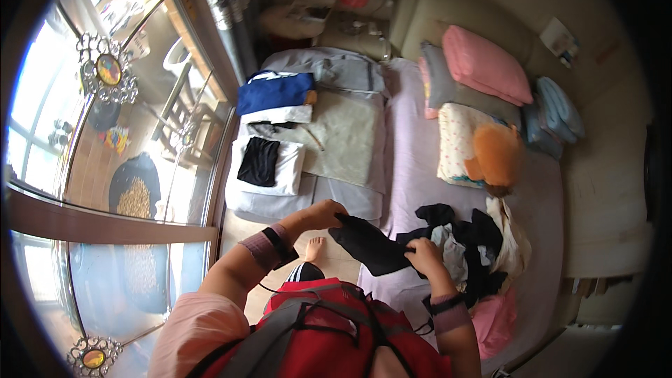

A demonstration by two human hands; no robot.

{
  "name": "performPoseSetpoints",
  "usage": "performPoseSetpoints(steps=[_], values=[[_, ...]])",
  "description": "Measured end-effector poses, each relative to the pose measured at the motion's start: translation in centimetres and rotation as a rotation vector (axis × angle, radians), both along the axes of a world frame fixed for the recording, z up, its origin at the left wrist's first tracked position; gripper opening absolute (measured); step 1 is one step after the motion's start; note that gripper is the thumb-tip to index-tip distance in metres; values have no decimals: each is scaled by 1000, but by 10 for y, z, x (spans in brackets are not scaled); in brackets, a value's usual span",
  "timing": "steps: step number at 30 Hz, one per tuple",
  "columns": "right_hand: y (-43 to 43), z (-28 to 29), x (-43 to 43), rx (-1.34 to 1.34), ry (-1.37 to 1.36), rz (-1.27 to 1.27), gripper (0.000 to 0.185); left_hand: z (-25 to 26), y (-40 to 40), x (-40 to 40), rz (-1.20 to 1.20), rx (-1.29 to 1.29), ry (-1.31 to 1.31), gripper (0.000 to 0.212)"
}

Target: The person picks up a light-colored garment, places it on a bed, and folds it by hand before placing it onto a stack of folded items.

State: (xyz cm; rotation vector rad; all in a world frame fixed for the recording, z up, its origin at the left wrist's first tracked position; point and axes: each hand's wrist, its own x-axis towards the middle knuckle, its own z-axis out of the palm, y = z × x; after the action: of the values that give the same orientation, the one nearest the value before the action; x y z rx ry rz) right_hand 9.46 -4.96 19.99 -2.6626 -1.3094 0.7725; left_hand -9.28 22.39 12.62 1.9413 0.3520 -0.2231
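A black cloth garment [370,247] is stretched between my two hands, over the near edge of the bed. My left hand [331,212] grips its upper left corner. At its right end my right hand [423,257] pinches the fabric; its exact kind of garment cannot be made out. Just beyond my right hand lies a loose heap of black, grey and cream clothes [475,241] on the lilac bedsheet [415,168]. Pink cloth [493,325] sits at the near end of that heap.
Folded on the left bed are a blue garment [275,92], white cloth [289,168] and a black piece [259,161]. An orange plush toy [496,152] rests by a patterned folded cloth [457,136]. Behind are a pink folded quilt [485,65] and headboard [462,10]. Glass doors [147,115] stand left.
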Motion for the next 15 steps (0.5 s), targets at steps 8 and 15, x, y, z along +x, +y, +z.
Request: performPoseSetpoints(steps=[8, 15], values=[[220, -75, -29, 303, -75, 126, 13, -24, 157, -81, 520, 458, 88, 26], [356, -64, -74, 884, -17, 201, 15, 20, 248, -133, 838, 738, -214, 26]])
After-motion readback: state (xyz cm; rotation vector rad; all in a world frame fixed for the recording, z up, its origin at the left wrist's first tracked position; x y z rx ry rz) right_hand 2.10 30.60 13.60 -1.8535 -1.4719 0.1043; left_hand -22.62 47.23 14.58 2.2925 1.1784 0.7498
